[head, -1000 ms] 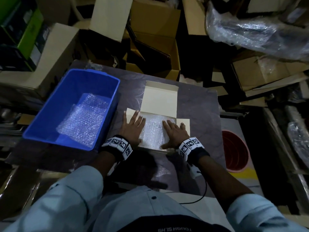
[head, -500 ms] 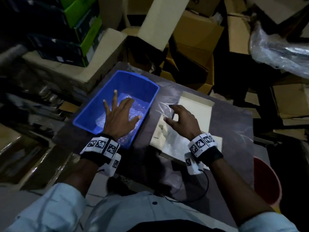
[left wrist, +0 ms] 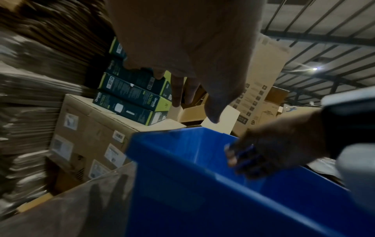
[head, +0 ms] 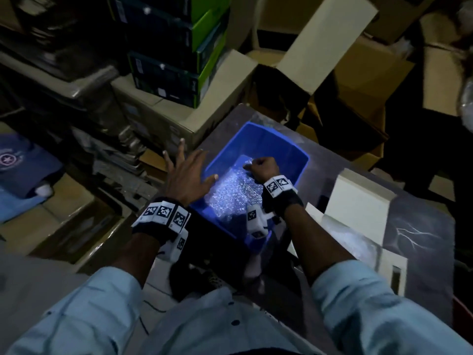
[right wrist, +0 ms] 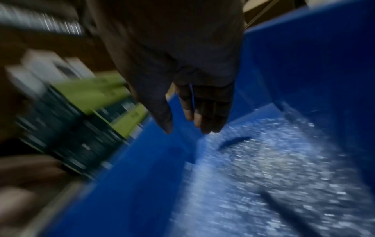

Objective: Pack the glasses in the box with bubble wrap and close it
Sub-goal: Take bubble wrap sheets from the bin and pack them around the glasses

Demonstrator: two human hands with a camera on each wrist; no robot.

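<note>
Boxes (left wrist: 129, 102) labelled "AC1350"

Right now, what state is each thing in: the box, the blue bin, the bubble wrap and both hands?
Box: open, lid up, bubble wrap inside.
Blue bin: holds bubble wrap.
Bubble wrap: lying in bin.
Left hand: fingers spread, over bin's edge.
Right hand: curled on the wrap.

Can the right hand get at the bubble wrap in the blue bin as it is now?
Probably yes: the right hand is already inside the open-topped blue bin, its fingers down at the bubble wrap. Nothing covers it, and the left hand is spread over the bin's near-left rim, clear of the sheet.
</note>
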